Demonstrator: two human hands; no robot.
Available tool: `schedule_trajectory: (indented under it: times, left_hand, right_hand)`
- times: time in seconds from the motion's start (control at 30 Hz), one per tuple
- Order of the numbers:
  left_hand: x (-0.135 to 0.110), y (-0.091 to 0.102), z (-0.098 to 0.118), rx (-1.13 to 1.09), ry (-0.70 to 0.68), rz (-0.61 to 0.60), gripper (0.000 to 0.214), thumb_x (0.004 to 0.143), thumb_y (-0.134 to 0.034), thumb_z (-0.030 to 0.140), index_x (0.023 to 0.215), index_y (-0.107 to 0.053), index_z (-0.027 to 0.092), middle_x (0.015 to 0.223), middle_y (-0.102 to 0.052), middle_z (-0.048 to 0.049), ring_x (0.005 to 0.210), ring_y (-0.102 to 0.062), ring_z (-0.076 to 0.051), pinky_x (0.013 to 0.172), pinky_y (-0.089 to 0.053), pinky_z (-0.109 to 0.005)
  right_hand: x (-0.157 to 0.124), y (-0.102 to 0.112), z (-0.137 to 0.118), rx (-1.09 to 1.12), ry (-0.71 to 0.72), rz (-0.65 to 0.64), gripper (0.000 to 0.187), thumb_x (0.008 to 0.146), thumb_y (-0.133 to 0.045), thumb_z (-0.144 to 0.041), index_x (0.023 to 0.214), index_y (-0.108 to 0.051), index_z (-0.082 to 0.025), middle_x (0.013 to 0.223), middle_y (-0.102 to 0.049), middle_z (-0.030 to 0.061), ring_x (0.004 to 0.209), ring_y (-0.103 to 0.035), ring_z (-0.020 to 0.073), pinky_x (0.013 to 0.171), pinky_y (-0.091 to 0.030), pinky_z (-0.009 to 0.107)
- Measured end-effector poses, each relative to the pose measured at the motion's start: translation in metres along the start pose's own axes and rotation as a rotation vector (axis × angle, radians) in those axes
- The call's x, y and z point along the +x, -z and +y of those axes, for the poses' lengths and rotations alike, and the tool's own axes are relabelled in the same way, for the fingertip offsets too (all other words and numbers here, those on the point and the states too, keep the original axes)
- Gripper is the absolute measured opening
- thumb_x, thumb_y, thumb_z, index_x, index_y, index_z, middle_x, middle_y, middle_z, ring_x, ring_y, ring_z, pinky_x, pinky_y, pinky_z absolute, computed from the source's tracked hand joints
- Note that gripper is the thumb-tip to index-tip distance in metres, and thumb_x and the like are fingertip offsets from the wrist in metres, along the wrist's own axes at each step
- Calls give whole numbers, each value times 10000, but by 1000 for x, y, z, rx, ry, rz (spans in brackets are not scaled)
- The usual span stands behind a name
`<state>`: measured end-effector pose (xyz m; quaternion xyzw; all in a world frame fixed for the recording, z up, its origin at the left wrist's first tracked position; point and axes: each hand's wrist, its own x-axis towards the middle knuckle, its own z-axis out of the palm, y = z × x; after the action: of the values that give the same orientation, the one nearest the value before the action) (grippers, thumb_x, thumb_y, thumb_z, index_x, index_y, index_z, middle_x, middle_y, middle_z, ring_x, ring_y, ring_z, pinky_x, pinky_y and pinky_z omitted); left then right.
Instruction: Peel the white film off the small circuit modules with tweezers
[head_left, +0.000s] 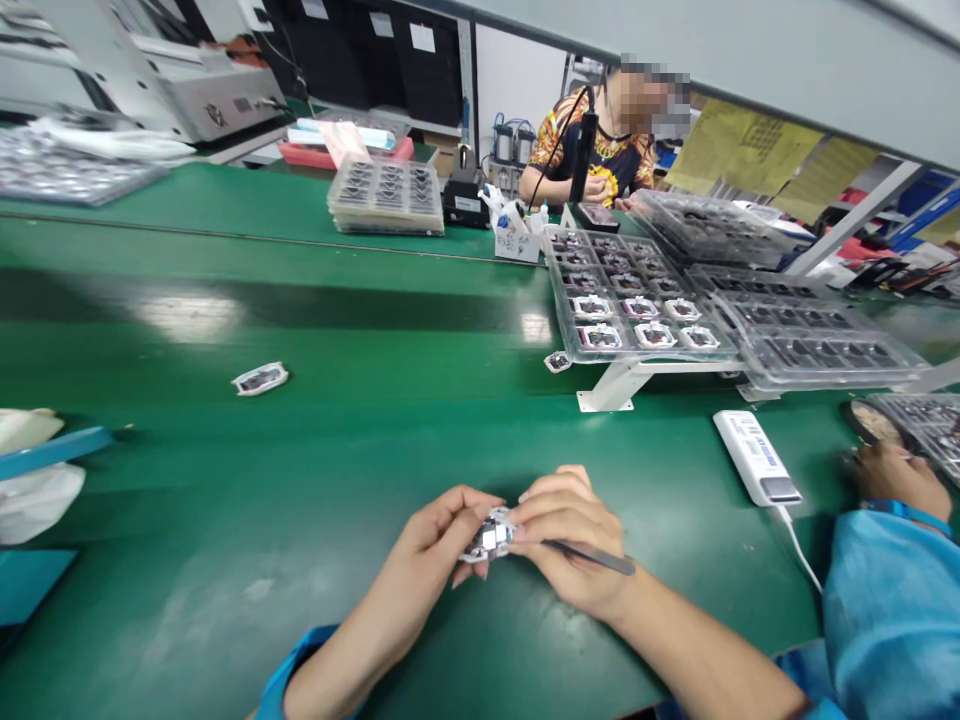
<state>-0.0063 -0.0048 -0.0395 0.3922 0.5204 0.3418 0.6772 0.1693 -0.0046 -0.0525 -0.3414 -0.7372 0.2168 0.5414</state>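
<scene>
Green bench mat [187, 480] spans the view; at far left lie a white plastic bag [34, 505] and a blue strip [52, 450]; further right, a loose white-framed module [259, 378] sits alone on the mat, well apart from the hands; behind it stands a stack of clear trays [386, 197] holding dark parts.

At centre front, the left hand [424, 540] and right hand [574, 540] meet at a small white-framed circuit module [487, 535], held between them just above the mat; the left fingers [469, 510] are together, pinching its near side; the right fingers [544, 510] are curled and clamped over its far side, the exact contact hidden; slim dark tweezers [596, 558] lie tucked in the right hand, tips out of sight.

Beyond, a seated co-worker [592, 160] works at the far side of the bench; a clear plastic tray [559, 290] shows white-framed modules in its two front rows and darker contents in the rows behind; one small module [557, 362] lies just off its front corner; right of it rest a white handheld unit [757, 458] with a white cable [795, 550]; at far right, a second co-worker's hand [896, 480] reaches by a further tray [919, 425].
</scene>
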Motion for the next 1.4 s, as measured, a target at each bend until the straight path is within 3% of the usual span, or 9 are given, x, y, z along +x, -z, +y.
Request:
schedule_trajectory:
  times: [0.13, 0.3, 0.6, 0.8, 1.1, 1.3, 1.4]
  left_hand:
    - [-2, 0, 1, -29, 19, -22, 347, 752, -694, 508, 807, -658, 167, 537, -575, 48, 499, -475, -115, 479, -329, -222]
    - [-1, 0, -3, -38, 2, -18, 317, 783, -662, 480, 822, -665, 165, 539, -580, 41, 516, -473, -120, 484, -342, -223]
    - [1, 2, -6, 101, -25, -25, 396, 806, -624, 546, 860, -655, 155, 558, -570, 43, 513, -463, -118, 490, -320, -224]
    - [3, 2, -7, 165, -46, -63, 418, 801, -625, 591, 805, -642, 173, 582, -554, 47, 532, -477, -121, 499, -335, -228]
    - [2, 1, -3, 65, 90, -33, 470, 692, -719, 630, 771, -642, 173, 586, -568, 59, 509, -472, -93, 507, -327, -199]
    - [0, 0, 0, 68, 90, -24, 422, 718, -714, 583, 791, -654, 171, 653, -668, 11, 505, -463, -87, 493, -293, -198]
    - [0, -1, 0, 64, 93, -11, 390, 720, -712, 562, 778, -652, 181, 620, -634, 29, 504, -463, -95, 501, -307, -206]
  right_hand:
    - [-3, 3, 4, -1, 108, -46, 195, 896, -686, -203, 1015, -755, -342, 879, -831, -3, 795, -754, 228, 765, -512, 430]
    - [-3, 5, 6, 20, 120, -93, 202, 898, -679, -176, 997, -761, -333, 899, -832, 2, 793, -757, 221, 751, -496, 408]
    - [2, 0, 0, 171, -185, 18, 63, 864, -741, -212, 841, -748, -271, 789, -816, 25, 751, -743, 220, 756, -549, 401]
    - [2, 1, -1, 153, -238, -4, 64, 844, -759, -196, 819, -742, -252, 773, -811, 29, 740, -750, 214, 778, -557, 398]
    - [0, 0, 0, 460, -571, -39, 77, 822, -784, -265, 830, -715, -231, 822, -782, 17, 696, -750, 176, 643, -625, 306]
    - [-1, -2, 1, 473, -556, 16, 98, 823, -781, -272, 802, -701, -220, 820, -791, 28, 722, -757, 178, 675, -626, 309]
    - [-2, -2, 2, 446, -530, 6, 103, 839, -769, -290, 796, -705, -221, 831, -801, 39, 733, -767, 190, 677, -631, 323]
